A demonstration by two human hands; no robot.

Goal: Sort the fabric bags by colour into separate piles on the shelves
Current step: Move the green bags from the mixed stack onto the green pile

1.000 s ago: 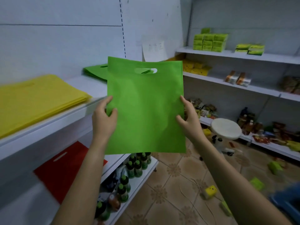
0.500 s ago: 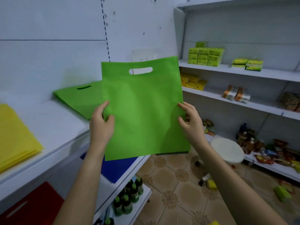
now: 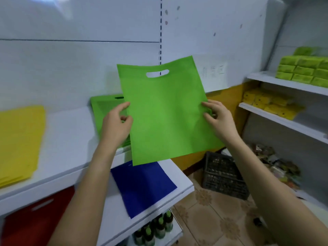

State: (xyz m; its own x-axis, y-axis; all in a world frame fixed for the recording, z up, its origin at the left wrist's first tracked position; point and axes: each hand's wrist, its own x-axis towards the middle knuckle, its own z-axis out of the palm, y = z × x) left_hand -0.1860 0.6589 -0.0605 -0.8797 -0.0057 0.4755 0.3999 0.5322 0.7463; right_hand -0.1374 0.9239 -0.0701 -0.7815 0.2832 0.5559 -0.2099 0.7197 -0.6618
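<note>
The left hand [image 3: 116, 127] and right hand [image 3: 219, 119] each pinch a side edge of a green bag [image 3: 166, 114] held upright above the upper shelf [image 3: 71, 139], just before the green pile [image 3: 104, 109] at its right end.

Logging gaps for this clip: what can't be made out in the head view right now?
- Green pile on the upper shelf: mostly hidden behind the held green bag and left hand; count unreadable.
- Yellow pile: cut off by the left edge, blurred.
- Red bag: cropped at the bottom-left corner.
- Paper notice on the wall: writing too faint.
- Black crate: contents too blurred.
</note>
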